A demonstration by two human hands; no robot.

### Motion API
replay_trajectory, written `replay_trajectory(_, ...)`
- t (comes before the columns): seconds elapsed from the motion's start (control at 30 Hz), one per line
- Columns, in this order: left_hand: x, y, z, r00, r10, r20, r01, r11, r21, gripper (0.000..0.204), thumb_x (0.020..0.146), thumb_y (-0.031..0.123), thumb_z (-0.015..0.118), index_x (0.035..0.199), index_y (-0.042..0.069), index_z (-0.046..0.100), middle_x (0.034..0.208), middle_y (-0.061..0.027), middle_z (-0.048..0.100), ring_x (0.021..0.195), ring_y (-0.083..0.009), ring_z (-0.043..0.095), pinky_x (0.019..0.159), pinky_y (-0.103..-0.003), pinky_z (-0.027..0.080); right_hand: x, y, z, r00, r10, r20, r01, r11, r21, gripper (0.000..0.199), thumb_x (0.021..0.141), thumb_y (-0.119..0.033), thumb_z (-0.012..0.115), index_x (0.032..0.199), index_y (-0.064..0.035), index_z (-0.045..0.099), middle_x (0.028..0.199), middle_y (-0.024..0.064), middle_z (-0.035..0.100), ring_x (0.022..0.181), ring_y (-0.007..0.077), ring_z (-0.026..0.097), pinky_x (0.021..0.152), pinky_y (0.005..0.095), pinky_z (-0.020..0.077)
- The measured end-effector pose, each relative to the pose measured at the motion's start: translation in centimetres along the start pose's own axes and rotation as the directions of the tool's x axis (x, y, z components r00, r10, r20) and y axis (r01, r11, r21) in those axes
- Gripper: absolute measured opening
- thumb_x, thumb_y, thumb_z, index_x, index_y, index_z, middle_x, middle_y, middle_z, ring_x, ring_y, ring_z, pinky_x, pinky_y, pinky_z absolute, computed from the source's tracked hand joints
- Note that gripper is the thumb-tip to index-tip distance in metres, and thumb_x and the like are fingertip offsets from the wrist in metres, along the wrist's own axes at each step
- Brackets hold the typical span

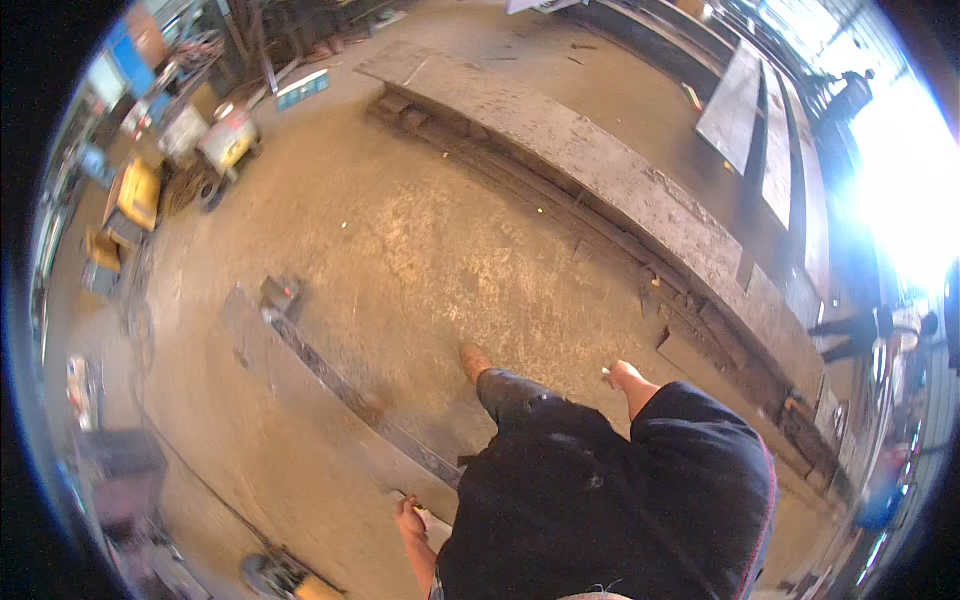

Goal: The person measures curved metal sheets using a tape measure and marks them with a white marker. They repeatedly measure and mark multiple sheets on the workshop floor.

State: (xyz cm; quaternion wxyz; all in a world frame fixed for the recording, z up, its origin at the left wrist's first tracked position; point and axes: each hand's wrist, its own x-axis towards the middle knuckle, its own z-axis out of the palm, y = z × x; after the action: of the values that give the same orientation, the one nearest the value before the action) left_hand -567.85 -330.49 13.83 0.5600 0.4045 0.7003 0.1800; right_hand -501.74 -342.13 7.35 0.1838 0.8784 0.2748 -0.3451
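One pale thing (399, 494) pokes up from the left hand (409, 517), curled round it, low and left of middle; one white thing (606, 371) pokes left from the right hand (624, 376), curled too, right of middle.

From the worker (600, 470) over there, a metal beam (345, 385) lies on the floor (430, 240) at ten o'clock; a plate (570, 140) spans eleven to three.
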Motion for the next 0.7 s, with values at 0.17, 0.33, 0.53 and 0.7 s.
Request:
replay_trajectory(0.17,13.7,6.2,-3.6,0.869,0.29,0.401,-0.483,0.675,0.557,0.021,0.088,0.022,0.062,0.089,0.004,0.072,0.085,-0.0076,0.067,0.076,-0.0238,0.064,0.067,-0.038,0.051,3.5,-19.3,-15.7,0.965,-0.261,-0.018,0.257,0.933,0.253,0.049,0.09,-0.048,0.062,0.112,-0.0047,0.07,0.106,0.0221,0.071,0.101,0.0397,0.068,0.086,0.0494,0.053)
replay_trajectory(0.33,26.7,18.4,-4.4,0.941,-0.119,0.316,-0.119,0.759,0.641,0.02,0.089,0.023,0.063,0.085,0.005,0.07,0.081,-0.0066,0.066,0.072,-0.0229,0.062,0.064,-0.037,0.05,7.1,-35.0,-33.3,0.892,-0.353,-0.28,0.441,0.813,0.381,0.052,0.088,-0.047,0.065,0.119,-0.0055,0.067,0.107,0.0237,0.07,0.102,0.0404,0.066,0.086,0.0489,0.0521)
replay_trajectory(0.53,46.0,34.6,-7.6,0.918,-0.171,0.357,-0.141,0.701,0.699,0.021,0.089,0.024,0.063,0.08,0.006,0.067,0.076,-0.0054,0.065,0.068,-0.0219,0.061,0.061,-0.037,0.049,13.9,-44.3,-39.2,0.923,-0.132,-0.36,0.337,0.727,0.598,0.053,0.087,-0.046,0.065,0.122,-0.0061,0.065,0.106,0.025,0.069,0.102,0.0418,0.066,0.087,0.0484,0.0514)
replay_trajectory(0.7,63.3,56.8,-5.6,0.856,-0.316,0.409,0.01,0.801,0.599,0.024,0.09,0.026,0.064,0.076,0.007,0.065,0.072,-0.0044,0.063,0.064,-0.021,0.06,0.058,-0.037,0.048,13.1,-40.6,-30.4,0.992,0.086,0.097,-0.129,0.737,0.664,0.05,0.087,-0.048,0.065,0.114,-0.0054,0.071,0.101,0.0235,0.071,0.102,0.0391,0.067,0.087,0.0475,0.0517)
